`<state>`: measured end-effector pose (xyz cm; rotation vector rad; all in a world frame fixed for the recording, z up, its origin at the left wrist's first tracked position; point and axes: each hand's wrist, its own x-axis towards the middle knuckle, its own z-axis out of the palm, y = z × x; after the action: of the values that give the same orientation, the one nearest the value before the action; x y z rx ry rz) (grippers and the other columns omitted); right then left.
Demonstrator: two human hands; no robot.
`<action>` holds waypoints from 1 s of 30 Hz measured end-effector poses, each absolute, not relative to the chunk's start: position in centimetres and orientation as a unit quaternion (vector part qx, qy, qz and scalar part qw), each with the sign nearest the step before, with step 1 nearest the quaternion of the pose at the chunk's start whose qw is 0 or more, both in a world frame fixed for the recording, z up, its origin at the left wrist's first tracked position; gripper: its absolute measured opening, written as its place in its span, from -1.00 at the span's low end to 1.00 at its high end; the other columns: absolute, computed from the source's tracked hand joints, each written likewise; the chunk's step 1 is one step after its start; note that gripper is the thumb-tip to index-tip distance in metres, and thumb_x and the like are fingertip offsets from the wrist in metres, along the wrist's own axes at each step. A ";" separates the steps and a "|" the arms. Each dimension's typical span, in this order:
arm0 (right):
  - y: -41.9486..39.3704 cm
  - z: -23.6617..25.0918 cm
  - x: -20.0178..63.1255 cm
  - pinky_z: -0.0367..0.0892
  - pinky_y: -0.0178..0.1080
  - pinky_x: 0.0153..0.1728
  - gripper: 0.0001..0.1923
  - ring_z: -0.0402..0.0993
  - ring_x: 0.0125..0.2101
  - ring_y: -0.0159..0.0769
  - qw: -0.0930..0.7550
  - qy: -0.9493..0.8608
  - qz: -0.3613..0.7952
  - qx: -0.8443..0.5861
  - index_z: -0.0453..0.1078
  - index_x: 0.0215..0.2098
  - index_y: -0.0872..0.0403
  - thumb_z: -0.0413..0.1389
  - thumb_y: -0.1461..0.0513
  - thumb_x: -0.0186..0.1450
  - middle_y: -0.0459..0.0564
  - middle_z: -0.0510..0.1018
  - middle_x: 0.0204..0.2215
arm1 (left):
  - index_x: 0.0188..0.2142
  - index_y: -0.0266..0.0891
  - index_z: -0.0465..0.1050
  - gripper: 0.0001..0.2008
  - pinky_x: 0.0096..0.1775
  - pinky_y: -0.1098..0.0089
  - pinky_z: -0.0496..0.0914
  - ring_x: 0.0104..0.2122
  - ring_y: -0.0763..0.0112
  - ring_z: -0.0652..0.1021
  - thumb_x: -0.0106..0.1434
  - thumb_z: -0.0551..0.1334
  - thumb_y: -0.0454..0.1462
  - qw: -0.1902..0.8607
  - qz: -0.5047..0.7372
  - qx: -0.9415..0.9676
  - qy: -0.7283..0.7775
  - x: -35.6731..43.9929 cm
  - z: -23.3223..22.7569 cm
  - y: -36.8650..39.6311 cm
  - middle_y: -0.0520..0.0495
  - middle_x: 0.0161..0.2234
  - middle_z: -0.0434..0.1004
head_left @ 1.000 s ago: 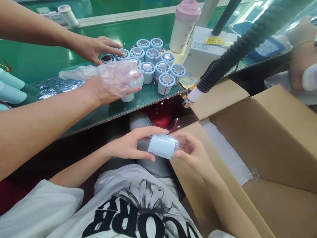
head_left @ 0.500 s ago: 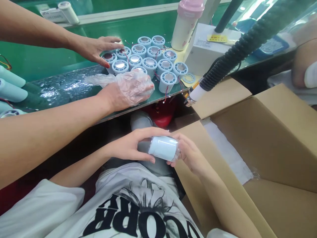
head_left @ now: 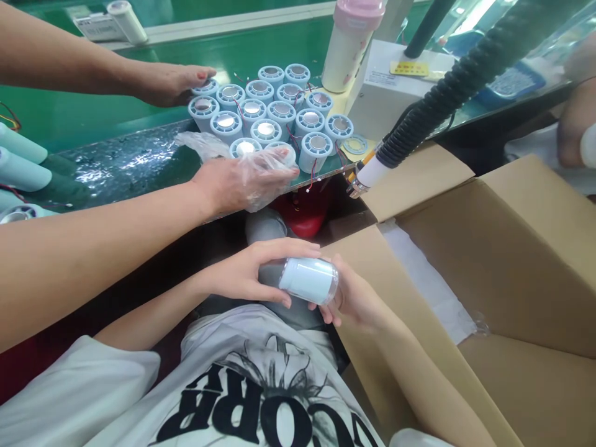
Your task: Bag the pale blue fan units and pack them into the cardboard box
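Note:
My left hand (head_left: 246, 273) and my right hand (head_left: 356, 298) hold one pale blue cylindrical part (head_left: 308, 280) between them, lying sideways above my lap. The left hand's fingers wrap its left end; the right hand cups its right end. On the green belt (head_left: 116, 118) beyond stands a cluster of several like blue cylinders (head_left: 274, 115) with shiny tops and red wires. A co-worker's hand in a clear plastic glove (head_left: 246, 177) rests at the cluster's near edge, and a second, bare co-worker hand (head_left: 174, 81) touches its far left side.
A large open cardboard box (head_left: 488, 261) with a white liner stands at my right. A black corrugated hose (head_left: 447, 93) with a nozzle hangs over the box flap. A pink-lidded bottle (head_left: 349, 40) and a white device (head_left: 395, 87) stand behind the cluster. Another person's arm (head_left: 575, 118) shows at far right.
The gloved hand set a cylinder down at the cluster's near edge and moved right. The bare hand slid back along the cluster's left. My right hand turned under the part's end.

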<state>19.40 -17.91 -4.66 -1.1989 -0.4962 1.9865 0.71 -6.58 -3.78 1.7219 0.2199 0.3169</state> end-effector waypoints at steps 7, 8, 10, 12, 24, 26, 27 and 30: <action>-18.0 -4.8 19.4 0.09 -0.53 -0.86 -0.23 0.29 -0.81 -0.52 0.312 -0.123 0.829 -0.448 0.41 -0.41 0.16 -0.33 -0.25 0.29 -0.05 0.45 -0.71 | 0.13 -0.11 0.33 -0.35 0.08 0.19 0.34 0.11 0.06 0.39 0.03 0.40 -0.30 0.624 0.157 0.755 0.126 0.7 -4.0 -7.3 -0.21 0.12 0.36; -18.1 -5.1 19.5 0.10 -0.52 -0.85 -0.22 0.30 -0.80 -0.51 0.311 -0.137 0.830 -0.442 0.40 -0.40 0.16 -0.35 -0.26 0.28 -0.05 0.44 -0.70 | 0.14 -0.12 0.31 -0.35 0.06 0.21 0.36 0.09 0.08 0.41 0.04 0.39 -0.30 0.630 0.150 0.748 0.141 0.7 -3.9 -7.4 -0.21 0.11 0.37; -18.5 -5.6 19.6 0.17 -0.49 -0.83 -0.19 0.33 -0.77 -0.47 0.336 -0.193 0.814 -0.433 0.38 -0.34 0.15 -0.36 -0.31 0.23 -0.05 0.45 -0.67 | 0.17 -0.14 0.25 -0.34 0.01 0.25 0.41 0.06 0.13 0.44 0.08 0.37 -0.28 0.655 0.130 0.724 0.171 0.6 -3.6 -7.7 -0.20 0.10 0.38; -18.9 -6.0 19.7 0.35 -0.41 -0.70 -0.25 0.46 -0.62 -0.38 0.410 -0.286 0.742 -0.445 0.34 -0.17 0.11 -0.24 -0.32 0.20 0.01 0.53 -0.49 | 0.19 -0.14 0.21 -0.34 -0.03 0.31 0.45 0.02 0.18 0.47 0.11 0.36 -0.26 0.681 0.111 0.696 0.197 0.6 -3.3 -7.8 -0.18 0.09 0.38; -20.0 -6.3 20.8 0.44 -0.15 -0.04 -0.41 0.41 0.05 -0.16 0.503 -0.554 0.446 -0.491 0.21 0.17 -0.11 0.24 0.18 0.20 0.04 0.42 0.09 | 0.23 -0.08 0.17 -0.25 0.06 0.26 0.38 0.09 0.13 0.41 0.07 0.39 -0.27 0.693 0.081 0.698 0.162 0.8 -3.2 -6.9 -0.18 0.18 0.30; -20.0 -6.3 20.7 0.48 -0.18 -0.12 -0.48 0.49 -0.06 -0.19 0.525 -0.485 0.514 -0.475 0.26 0.13 -0.11 0.21 0.10 0.22 0.01 0.49 0.01 | 0.24 -0.06 0.17 -0.26 0.12 0.24 0.33 0.17 0.12 0.33 0.09 0.37 -0.30 0.694 0.078 0.701 0.141 0.7 -3.2 -6.8 -0.16 0.24 0.20; -20.0 -6.4 20.8 0.48 -0.19 -0.14 -0.50 0.51 -0.09 -0.20 0.530 -0.467 0.529 -0.472 0.28 0.12 -0.11 0.20 0.09 0.22 0.00 0.52 -0.02 | 0.24 -0.05 0.16 -0.28 0.13 0.24 0.32 0.18 0.13 0.32 0.11 0.35 -0.31 0.701 0.076 0.695 0.136 0.6 -3.1 -6.7 -0.15 0.25 0.18; -20.2 -6.6 21.0 0.49 -0.22 -0.22 -0.50 0.56 -0.24 -0.23 0.507 -0.465 0.531 -0.494 0.38 0.07 -0.09 0.26 0.09 0.17 -0.03 0.59 -0.16 | 0.25 -0.03 0.13 -0.31 0.14 0.24 0.30 0.16 0.18 0.35 0.16 0.31 -0.32 0.732 0.060 0.663 0.144 0.6 -3.3 -6.7 -0.14 0.26 0.17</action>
<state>20.97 -20.17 -6.64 -1.1919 -1.1210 1.2796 0.62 -6.67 -3.35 1.4589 0.3159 0.1327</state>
